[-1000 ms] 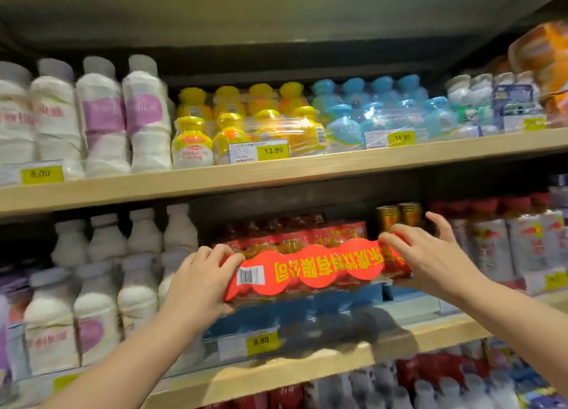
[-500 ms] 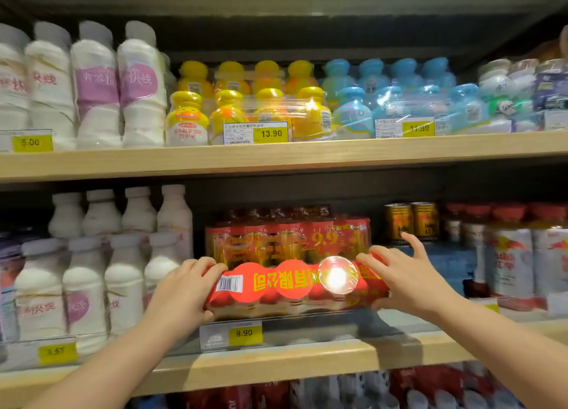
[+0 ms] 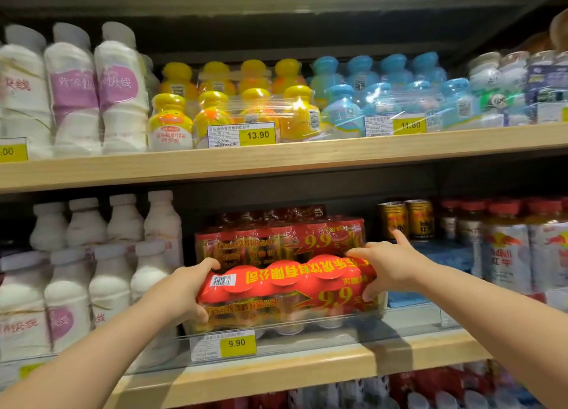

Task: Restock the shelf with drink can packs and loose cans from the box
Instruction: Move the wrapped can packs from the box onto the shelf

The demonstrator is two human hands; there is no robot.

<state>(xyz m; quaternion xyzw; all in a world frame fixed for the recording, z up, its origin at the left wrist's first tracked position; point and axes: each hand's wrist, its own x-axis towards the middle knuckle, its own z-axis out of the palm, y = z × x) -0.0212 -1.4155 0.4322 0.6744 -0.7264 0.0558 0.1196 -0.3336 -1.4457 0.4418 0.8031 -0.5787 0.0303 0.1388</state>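
Red can pack (image 3: 285,288) with yellow lettering and a white barcode; yellow price tag (image 3: 237,343); pale wooden shelf (image 3: 276,375); white bottles (image 3: 107,285) at 9 o'clock; gold cans (image 3: 405,219) at 2 o'clock.

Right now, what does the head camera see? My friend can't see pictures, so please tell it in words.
Two bare hands, left hand and right hand, hold a red shrink-wrapped can pack at its ends, at the front of a wooden shelf behind a 9.90 price tag. A matching pack sits behind it.
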